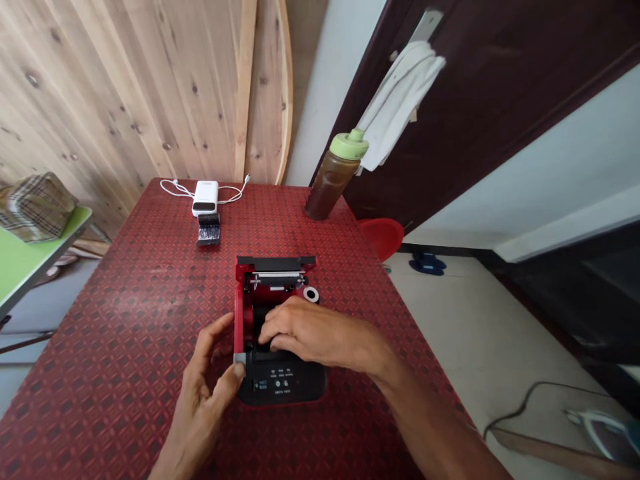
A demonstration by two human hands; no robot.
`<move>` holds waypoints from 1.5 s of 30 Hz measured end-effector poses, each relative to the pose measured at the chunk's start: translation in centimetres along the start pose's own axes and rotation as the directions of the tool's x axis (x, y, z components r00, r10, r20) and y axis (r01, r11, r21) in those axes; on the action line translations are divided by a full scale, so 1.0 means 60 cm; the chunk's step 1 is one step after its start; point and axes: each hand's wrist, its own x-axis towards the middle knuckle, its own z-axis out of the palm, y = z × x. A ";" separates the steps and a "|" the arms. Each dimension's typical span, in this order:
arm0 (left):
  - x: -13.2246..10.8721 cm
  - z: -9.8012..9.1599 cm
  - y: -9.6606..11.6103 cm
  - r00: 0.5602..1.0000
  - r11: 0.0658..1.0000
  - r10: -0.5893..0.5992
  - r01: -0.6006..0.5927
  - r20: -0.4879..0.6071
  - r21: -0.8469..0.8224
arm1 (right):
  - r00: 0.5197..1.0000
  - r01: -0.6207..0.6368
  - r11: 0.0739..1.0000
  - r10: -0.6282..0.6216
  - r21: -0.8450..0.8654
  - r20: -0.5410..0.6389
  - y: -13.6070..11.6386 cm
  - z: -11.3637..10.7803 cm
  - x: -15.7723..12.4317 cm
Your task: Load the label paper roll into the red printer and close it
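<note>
Here, red patterned tabletop (125, 320), knotty wooden boards (100, 87), dark door (515, 67)

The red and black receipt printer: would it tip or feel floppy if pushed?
This receipt printer looks rigid, given its hard boxy casing. Its wide low body suggests sliding rather than tipping, though the open lid may make lifting awkward.

On my feed, the thermal receipt printer (280, 383) shows a red body over a black base, and the tablecloth (125, 347) is dark red with a repeating diamond pattern. The bottle (327, 183) has a lime-green cap over amber-brown contents. I see a white power bank (205, 197), brown checked plaid cloth (35, 208) on a bright green tabletop (25, 273), pale tan planks (100, 87) with dark knots, and a dark brown door (500, 100).
</note>
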 end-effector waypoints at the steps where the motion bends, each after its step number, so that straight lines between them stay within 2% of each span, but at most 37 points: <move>1: -0.001 0.002 0.002 1.000 1.000 -0.009 0.009 -0.005 -0.007 | 1.000 -0.004 1.000 0.004 0.001 0.002 -0.001 -0.001 -0.001; 13: 0.000 -0.008 -0.008 0.999 1.000 -0.022 0.022 0.036 -0.002 | 0.997 -0.029 0.999 0.026 0.043 0.066 0.000 -0.015 -0.010; 18: -0.003 -0.001 -0.001 0.999 0.999 -0.034 0.034 -0.020 -0.016 | 0.998 -0.042 0.999 0.041 0.033 0.044 -0.004 -0.011 -0.004; 30: 0.001 -0.006 -0.001 1.000 0.999 -0.005 0.005 0.009 0.040 | 0.999 -0.042 0.998 0.042 0.049 -0.016 0.006 -0.004 -0.012; 35: -0.002 -0.005 0.003 1.000 0.999 0.011 -0.012 0.018 0.040 | 0.993 -0.044 0.997 0.051 0.062 -0.109 0.006 0.017 -0.015; 37: -0.002 -0.003 0.006 0.999 0.999 0.021 -0.022 0.030 0.037 | 0.980 -0.041 0.997 0.053 0.064 -0.194 0.006 0.027 -0.018; 41: 0.001 -0.001 0.006 0.999 0.998 0.028 -0.029 0.029 0.046 | 0.901 -0.025 0.999 0.033 0.022 -0.432 0.002 0.052 -0.030; 45: 0.002 -0.002 0.002 0.998 0.999 0.028 -0.029 0.052 0.017 | 0.822 -0.026 0.998 -0.013 -0.059 -0.570 -0.010 0.077 -0.045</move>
